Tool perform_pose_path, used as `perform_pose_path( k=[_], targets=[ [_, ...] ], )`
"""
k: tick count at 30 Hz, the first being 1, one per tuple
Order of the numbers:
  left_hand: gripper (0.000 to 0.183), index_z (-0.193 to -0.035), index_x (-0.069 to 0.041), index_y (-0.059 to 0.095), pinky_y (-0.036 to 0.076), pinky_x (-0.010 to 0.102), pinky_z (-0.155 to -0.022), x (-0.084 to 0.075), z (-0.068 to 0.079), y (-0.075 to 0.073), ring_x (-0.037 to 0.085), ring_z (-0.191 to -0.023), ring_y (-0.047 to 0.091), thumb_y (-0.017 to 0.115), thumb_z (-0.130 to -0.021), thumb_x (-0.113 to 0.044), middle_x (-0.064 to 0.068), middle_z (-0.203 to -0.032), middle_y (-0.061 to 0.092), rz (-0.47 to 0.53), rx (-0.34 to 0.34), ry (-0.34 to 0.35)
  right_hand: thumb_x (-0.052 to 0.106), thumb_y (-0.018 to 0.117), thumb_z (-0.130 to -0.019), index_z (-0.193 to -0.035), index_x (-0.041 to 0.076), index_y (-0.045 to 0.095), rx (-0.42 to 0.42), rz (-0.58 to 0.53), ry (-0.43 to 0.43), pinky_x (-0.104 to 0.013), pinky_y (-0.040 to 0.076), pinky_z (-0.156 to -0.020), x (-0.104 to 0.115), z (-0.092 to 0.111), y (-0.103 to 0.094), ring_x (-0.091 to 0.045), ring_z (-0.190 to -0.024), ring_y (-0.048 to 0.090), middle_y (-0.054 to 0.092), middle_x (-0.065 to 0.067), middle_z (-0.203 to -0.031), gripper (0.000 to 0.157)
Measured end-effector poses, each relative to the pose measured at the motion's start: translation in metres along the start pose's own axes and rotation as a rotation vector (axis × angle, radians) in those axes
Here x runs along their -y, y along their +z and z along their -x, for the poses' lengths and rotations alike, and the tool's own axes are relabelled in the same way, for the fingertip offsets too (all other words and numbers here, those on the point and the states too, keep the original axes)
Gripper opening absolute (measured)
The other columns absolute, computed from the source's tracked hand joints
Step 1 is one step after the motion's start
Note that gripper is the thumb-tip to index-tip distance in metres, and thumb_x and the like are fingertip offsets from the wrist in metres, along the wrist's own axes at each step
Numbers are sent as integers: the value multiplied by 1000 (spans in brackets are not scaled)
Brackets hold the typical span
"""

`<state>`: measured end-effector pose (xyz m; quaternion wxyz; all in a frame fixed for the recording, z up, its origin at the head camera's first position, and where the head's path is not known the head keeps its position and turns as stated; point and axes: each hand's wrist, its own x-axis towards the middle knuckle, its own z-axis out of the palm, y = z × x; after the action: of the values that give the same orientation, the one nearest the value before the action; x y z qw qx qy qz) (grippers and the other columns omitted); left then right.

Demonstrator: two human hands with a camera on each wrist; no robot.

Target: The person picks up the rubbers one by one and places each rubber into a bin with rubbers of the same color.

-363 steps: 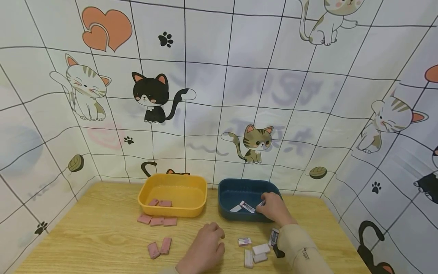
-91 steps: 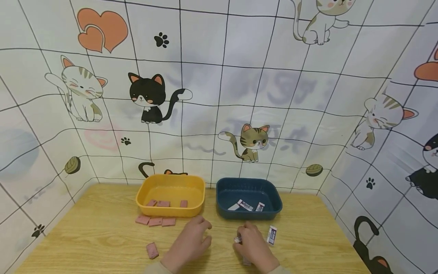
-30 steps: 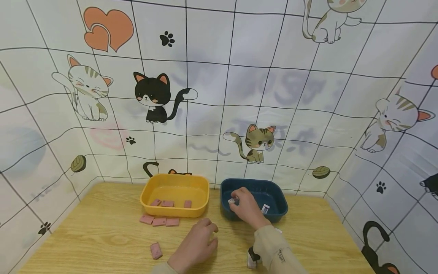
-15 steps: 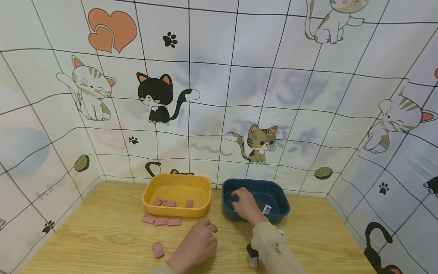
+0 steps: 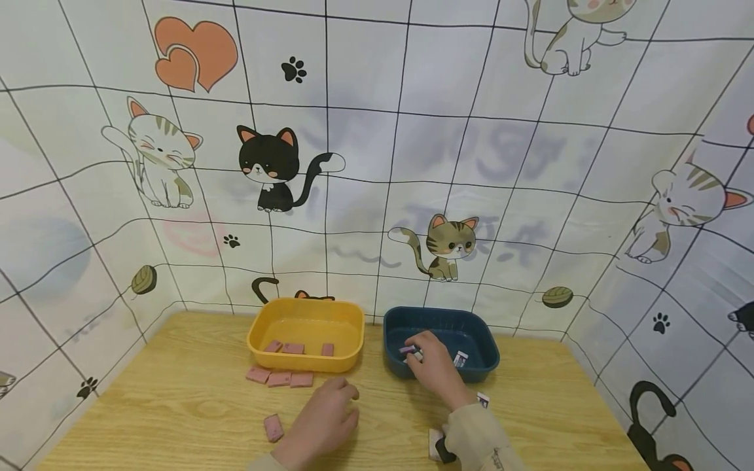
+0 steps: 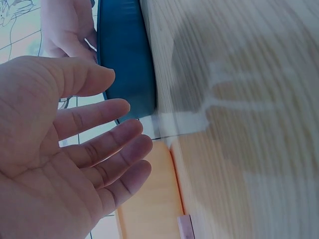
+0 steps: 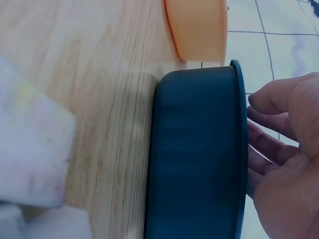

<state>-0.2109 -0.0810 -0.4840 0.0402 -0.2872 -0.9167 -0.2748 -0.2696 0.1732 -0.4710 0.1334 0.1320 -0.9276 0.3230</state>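
Note:
My right hand reaches over the front rim of the blue bin, fingers loosely bent. Erasers with printed sleeves lie by its fingertips inside, and another sleeved eraser lies to the right. In the right wrist view the fingertips pass behind the bin's rim, with nothing seen between them. My left hand hovers above the table before the yellow bin; the left wrist view shows its palm bare and fingers spread. A pink eraser-like block lies left of it.
Several pink blocks lie inside the yellow bin, and a row of pink blocks lies before it. White erasers sit partly under my right sleeve; a sleeved eraser lies beside it. A cat-print sheet stands behind.
My right hand carried an eraser from the table into the blue bin and let it go; it now draws back slightly. A pink block has gone into the yellow bin since the oldest frame.

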Motion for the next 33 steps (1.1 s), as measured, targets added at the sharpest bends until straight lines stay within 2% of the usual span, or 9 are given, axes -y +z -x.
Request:
perform_pose_path(
  k=[5,9,12,14,18,25,29,33],
  targets=[
    [17,-106,-4,72,53,38,-79,4,5,-6,15,-88,58,73,-91,-11,3,-101,62,-15,-3,-10,2,69,-94,-110,7,73,-23,-3,-22,-43,55,-80,5,10,-1,-32,-102,66,64,-10,-118,17],
    [18,-106,-2,72,53,36,-76,7,10,-9,14,-86,59,74,-90,-10,3,-101,62,-4,-12,-12,2,69,-94,-112,10,73,-44,-10,-45,-51,54,-86,10,20,-1,-33,-108,65,64,-9,-120,20],
    [18,-105,-1,72,53,35,-74,10,13,-11,14,-83,58,75,-89,-10,3,-100,62,-13,-35,-2,0,70,-93,-112,7,73,-48,-32,-55,-59,51,-92,14,27,1,-35,-112,63,64,-10,-120,20],
    [19,-105,-1,72,53,35,-74,12,15,-12,14,-84,59,76,-89,-9,4,-100,63,-20,-48,-1,-1,71,-92,-111,5,72,-50,-32,-62,-60,50,-96,16,31,2,-35,-117,62,65,-10,-119,19],
    [20,-106,-1,72,54,35,-75,15,19,-14,15,-85,59,76,-88,-10,4,-101,63,-14,-55,-19,-1,74,-91,-108,6,72,-67,-14,-72,-53,52,-97,21,38,4,-33,-120,61,64,-7,-118,18],
    [18,-103,-1,73,52,36,-73,26,30,-19,13,-81,56,75,-87,-8,1,-95,60,-50,-45,-57,-4,78,-84,-102,6,73,-144,17,-157,-48,55,-93,26,47,8,-27,-112,63,65,-5,-113,21],
    [15,-100,-3,73,53,41,-78,34,37,-21,16,-85,58,74,-86,-7,1,-97,61,-97,-67,-60,-5,77,-84,-101,6,73,-143,5,-173,-46,55,-92,28,51,9,-25,-112,63,64,-3,-113,21],
    [12,-97,-6,72,54,40,-78,42,45,-24,17,-86,60,76,-86,-8,1,-97,62,-127,-72,-56,-6,77,-83,-99,8,73,-132,-2,-186,-44,55,-93,28,53,11,-24,-111,62,64,-3,-113,22]
  ],
)
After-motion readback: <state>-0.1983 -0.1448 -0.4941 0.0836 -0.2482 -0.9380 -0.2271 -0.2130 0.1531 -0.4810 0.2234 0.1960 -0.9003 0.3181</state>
